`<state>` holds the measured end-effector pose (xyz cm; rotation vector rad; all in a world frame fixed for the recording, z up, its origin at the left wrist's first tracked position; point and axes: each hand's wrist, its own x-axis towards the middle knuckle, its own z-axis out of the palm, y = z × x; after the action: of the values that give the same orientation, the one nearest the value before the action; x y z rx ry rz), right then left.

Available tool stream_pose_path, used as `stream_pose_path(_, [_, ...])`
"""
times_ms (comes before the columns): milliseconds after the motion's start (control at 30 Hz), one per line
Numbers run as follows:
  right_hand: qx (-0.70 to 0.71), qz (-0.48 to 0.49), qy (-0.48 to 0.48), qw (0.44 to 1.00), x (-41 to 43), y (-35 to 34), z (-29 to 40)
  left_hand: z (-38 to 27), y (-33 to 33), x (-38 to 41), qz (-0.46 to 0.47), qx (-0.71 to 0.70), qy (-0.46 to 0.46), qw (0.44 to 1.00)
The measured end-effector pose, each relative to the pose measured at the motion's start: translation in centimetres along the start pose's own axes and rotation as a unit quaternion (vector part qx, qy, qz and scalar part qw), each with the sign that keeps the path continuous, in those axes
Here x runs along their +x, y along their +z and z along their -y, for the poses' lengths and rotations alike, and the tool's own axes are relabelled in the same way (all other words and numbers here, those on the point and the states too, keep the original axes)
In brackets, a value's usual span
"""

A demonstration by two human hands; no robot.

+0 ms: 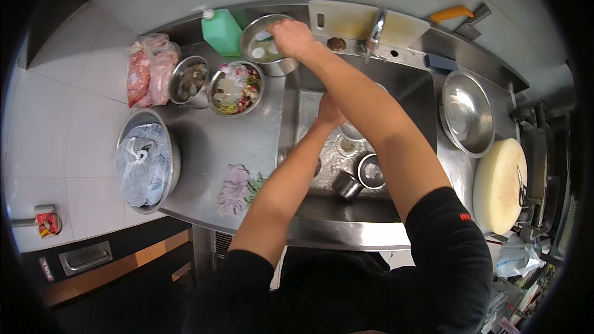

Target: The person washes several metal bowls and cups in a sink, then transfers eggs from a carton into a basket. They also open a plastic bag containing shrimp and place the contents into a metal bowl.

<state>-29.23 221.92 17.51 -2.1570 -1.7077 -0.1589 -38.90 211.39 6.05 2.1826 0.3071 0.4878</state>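
Observation:
My right hand (pixel 292 39) reaches across to the back left, over the rim of a metal pot (pixel 281 68). Its fingertips dip inside, by a whitish and green item (pixel 263 35); whether they grip it is unclear. A white round object (pixel 258 52) also lies in the pot. Down in the stainless steel sink (pixel 413 86), my left hand (pixel 328 110) is partly covered by my right forearm. It is next to a metal bowl (pixel 351 132), and its fingers are hidden. Closer to me, a small metal cup (pixel 348 185) lies tipped beside a round metal container (pixel 371 171) on the wet sink floor.
Left of the sink stand a green jug (pixel 222 32), a bowl of food scraps (pixel 253 102), a bowl of shellfish-like pieces (pixel 189 82) and bagged meat (pixel 151 72). A faucet (pixel 377 32) overhangs the sink. Scissors (pixel 521 188) lie on a round cutting board (pixel 494 195); a cleaver (pixel 471 23) hangs behind.

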Motion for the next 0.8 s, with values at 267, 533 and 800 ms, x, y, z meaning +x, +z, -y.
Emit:
stream_pose_path(267, [-0.076, 0.14, 0.055, 0.986, 4.9, 4.8, 0.9, 4.6, -2.2, -4.3, -0.087, -0.403, -0.293, 0.862])
stream_pose_path(533, [-0.006, 0.012, -0.002, 1.0, -6.1, -7.6, 0.8, 5.8, -4.2, -4.8, -0.06, -0.546, -0.423, 0.72])
stream_pose_path(800, [0.305, 0.162, 0.108, 0.932, -26.8, 4.4, -3.2, 1.0, -0.7, -5.7, -0.047, -0.434, -0.489, 0.755])
